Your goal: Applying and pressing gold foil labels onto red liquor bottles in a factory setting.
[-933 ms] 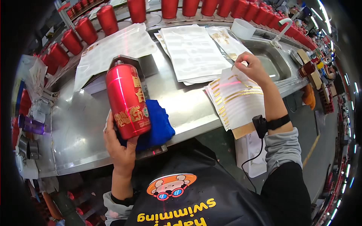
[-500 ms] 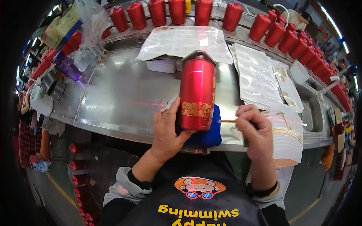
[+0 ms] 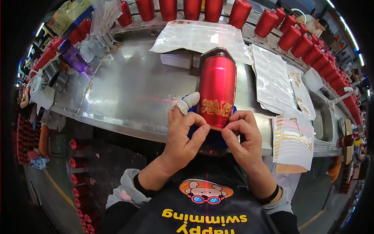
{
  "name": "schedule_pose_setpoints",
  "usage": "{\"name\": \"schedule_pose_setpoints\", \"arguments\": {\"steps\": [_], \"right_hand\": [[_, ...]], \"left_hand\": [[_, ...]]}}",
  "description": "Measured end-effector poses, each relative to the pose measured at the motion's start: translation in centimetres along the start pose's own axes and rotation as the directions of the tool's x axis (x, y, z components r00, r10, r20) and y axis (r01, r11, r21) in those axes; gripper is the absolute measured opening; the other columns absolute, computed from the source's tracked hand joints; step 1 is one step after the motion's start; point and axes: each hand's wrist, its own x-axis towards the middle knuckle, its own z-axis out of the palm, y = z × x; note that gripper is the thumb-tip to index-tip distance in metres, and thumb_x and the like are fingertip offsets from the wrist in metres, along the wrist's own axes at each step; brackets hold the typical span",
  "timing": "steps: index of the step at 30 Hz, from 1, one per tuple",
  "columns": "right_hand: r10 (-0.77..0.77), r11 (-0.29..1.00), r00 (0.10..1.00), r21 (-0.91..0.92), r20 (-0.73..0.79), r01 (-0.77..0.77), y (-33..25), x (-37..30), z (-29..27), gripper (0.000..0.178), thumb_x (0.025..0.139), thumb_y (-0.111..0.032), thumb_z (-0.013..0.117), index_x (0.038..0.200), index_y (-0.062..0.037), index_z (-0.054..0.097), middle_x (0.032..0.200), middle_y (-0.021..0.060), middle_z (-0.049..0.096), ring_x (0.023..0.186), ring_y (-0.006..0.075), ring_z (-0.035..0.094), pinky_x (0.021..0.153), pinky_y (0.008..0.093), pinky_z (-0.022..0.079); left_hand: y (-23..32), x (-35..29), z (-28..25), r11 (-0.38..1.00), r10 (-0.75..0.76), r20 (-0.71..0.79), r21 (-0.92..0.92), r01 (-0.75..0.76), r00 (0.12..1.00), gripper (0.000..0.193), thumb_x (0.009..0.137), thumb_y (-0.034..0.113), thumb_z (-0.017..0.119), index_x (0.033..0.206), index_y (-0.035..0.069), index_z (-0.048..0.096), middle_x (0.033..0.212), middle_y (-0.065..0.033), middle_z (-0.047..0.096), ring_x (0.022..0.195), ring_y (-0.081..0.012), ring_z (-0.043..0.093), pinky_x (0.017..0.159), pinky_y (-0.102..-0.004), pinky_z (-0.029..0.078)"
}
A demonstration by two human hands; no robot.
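Observation:
A shiny red bottle [image 3: 218,82] lies on a dark angular support [image 3: 207,53], its base toward me. A gold ornamental decal [image 3: 216,108] runs round its lower part. At the base edge, a thin gold strip [image 3: 215,128] stretches between my two thumbs. My left hand [image 3: 181,136] pinches its left end; a white wrapping [image 3: 187,103] covers a finger there. My right hand [image 3: 245,142] pinches the right end, fingers curled against the bottle's lower right side. Blue cloth [image 3: 192,132] shows beneath the bottle, mostly hidden.
White sheets [image 3: 269,78] lie at right, with a stack of gold strip sheets [image 3: 294,136] nearer me. Another sheet [image 3: 198,37] lies behind the bottle. Red bottles [image 3: 193,9] line the far conveyor. A sink [image 3: 324,123] is at right, a purple cup [image 3: 73,56] at left.
My right hand has come left with the gold strip to the bottle's base. My left hand has shifted from the bottle's side to the strip's other end. The decal now faces up more fully.

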Motion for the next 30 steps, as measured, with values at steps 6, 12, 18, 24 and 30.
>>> {"name": "schedule_pose_setpoints", "arguments": {"steps": [6,12,18,24,30], "right_hand": [[0.003,0.999,1.000,-0.038,-0.017,-0.003,0.3,0.1,-0.1,0.009,0.080,-0.007,0.071,0.082,-0.0018,0.063,0.097,0.0105,0.051,0.088,0.0189,0.053,0.068,0.0270,0.045],[0.017,1.000,1.000,-0.024,-0.004,-0.018,0.7,0.3,-0.4,0.009,0.080,-0.007,0.070,0.080,-0.0024,0.063,0.097,0.0093,0.052,0.082,0.0165,0.052,0.066,0.0262,0.043],[-0.007,0.998,1.000,-0.055,0.022,0.008,0.8,0.5,-0.9,0.009,0.080,-0.006,0.070,0.080,-0.0017,0.062,0.095,0.0075,0.053,0.079,0.0147,0.052,0.066,0.0255,0.042],[0.015,0.999,1.000,-0.036,0.023,-0.015,0.8,0.5,-0.9,0.008,0.080,-0.006,0.069,0.079,-0.0014,0.062,0.094,0.0066,0.052,0.078,0.0128,0.051,0.065,0.0246,0.042],[0.018,1.000,0.999,-0.015,0.026,-0.018,1.1,0.3,-1.0,0.008,0.080,-0.005,0.068,0.080,-0.0014,0.062,0.094,0.0059,0.052,0.077,0.0116,0.050,0.065,0.0236,0.041]], "left_hand": [[-0.8,-0.4,0.1,0.993,-0.099,-0.056,-0.074,0.095,0.994,0.014,0.085,0.018,0.066,0.088,0.005,0.060,0.130,-0.0245,0.052,0.119,-0.0350,0.045,0.104,-0.0418,0.029],[-1.2,-0.7,0.6,0.959,-0.221,0.011,-0.177,0.220,0.975,0.024,0.092,0.017,0.062,0.108,0.003,0.050,0.140,-0.0215,0.043,0.126,-0.0229,0.041,0.107,-0.0356,0.028],[-1.4,-0.5,1.1,0.967,-0.196,-0.057,-0.178,0.183,0.979,0.031,0.087,0.021,0.068,0.107,0.003,0.051,0.102,-0.0107,0.051,0.101,-0.0257,0.046,0.092,-0.0346,0.036],[-1.9,-0.6,1.3,0.918,-0.268,-0.031,-0.310,0.246,0.963,0.031,0.088,0.022,0.068,0.106,0.003,0.050,0.106,-0.0112,0.050,0.104,-0.0250,0.046,0.094,-0.0345,0.036],[-1.4,-0.5,1.4,0.947,-0.248,-0.037,-0.221,0.235,0.968,0.034,0.087,0.023,0.069,0.107,0.004,0.049,0.108,-0.0115,0.050,0.106,-0.0259,0.046,0.095,-0.0353,0.036]]}}
